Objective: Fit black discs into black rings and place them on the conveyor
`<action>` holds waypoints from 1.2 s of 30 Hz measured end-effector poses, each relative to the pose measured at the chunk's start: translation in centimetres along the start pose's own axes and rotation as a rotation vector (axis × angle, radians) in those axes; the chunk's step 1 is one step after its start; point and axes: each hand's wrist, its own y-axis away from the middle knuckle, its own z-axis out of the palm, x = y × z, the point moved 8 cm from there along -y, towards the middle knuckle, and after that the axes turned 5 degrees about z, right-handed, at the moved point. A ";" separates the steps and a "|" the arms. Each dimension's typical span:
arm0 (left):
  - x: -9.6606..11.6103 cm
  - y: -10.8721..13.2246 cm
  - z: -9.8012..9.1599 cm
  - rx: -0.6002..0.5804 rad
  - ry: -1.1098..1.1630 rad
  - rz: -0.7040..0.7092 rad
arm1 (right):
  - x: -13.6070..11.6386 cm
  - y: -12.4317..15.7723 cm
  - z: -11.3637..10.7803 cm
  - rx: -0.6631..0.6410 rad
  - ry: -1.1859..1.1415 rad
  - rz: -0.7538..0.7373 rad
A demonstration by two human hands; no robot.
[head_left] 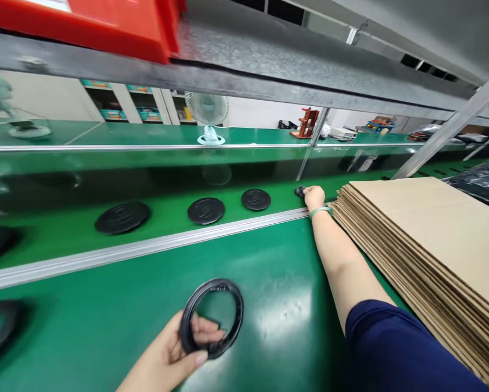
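My left hand [187, 345] grips a black ring [237, 326] by its lower left side, thumb in front and fingers through the opening. The ring is tilted above the green tabletop [117, 321]. My right arm is stretched out to the green belt, where my right hand [313, 196] has its fingers closed on a small black part [299, 191]; most of that part's shape is hidden. To its left on the belt lie several flat black discs, among them a near one [256, 200], a middle one [206, 210] and a larger one [122, 218].
A metal rail [146, 247] divides tabletop from belt [166, 218]. Stacked cardboard sheets [432, 218] stand right of my arm. Another black ring [1, 326] lies at the left edge. Overhead runs a metal shelf [269, 65] with a red bin [105, 27]. A fan [207, 114] stands behind.
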 end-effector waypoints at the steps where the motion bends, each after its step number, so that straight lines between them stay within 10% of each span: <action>1: 0.7 0.0 0.0 -0.007 -0.028 0.021 | -0.8 1.5 -0.5 0.010 -0.048 -0.023; 17: 3.7 1.0 0.3 0.036 -0.329 0.188 | -16.4 37.0 -7.3 -0.310 -0.432 -0.839; 36: 2.6 1.3 0.7 0.081 -0.309 0.150 | -17.9 41.9 -5.7 -0.200 -0.097 -1.295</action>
